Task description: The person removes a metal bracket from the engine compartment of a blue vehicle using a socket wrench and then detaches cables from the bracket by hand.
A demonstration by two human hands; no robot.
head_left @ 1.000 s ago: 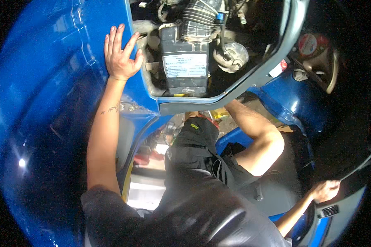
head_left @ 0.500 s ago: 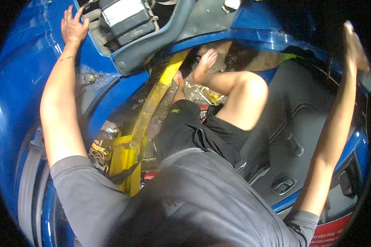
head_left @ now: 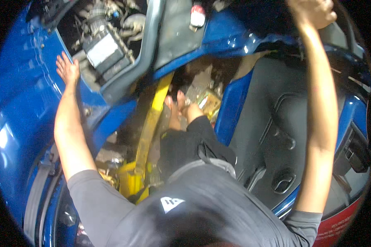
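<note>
My left hand lies on a blue car body panel, fingers spread, beside an opening with a black box in it. That box carries a white label. At the upper right, my right hand is raised past the car door, which has a black inner panel. Its fingers look curled, and the picture's edge cuts part of them off. Whatever they may grip cannot be made out. Both arms are stretched forward.
A yellow metal beam slants up from a yellow base to the left of my legs. My bare feet are on a littered floor. A red and white container sits on the grey trim. A seat belt hangs at left.
My right hand has moved left and upward, and its outstretched fingers have curled. My raised right leg has come down and inward. The view has shifted; my left hand stays on the blue panel.
</note>
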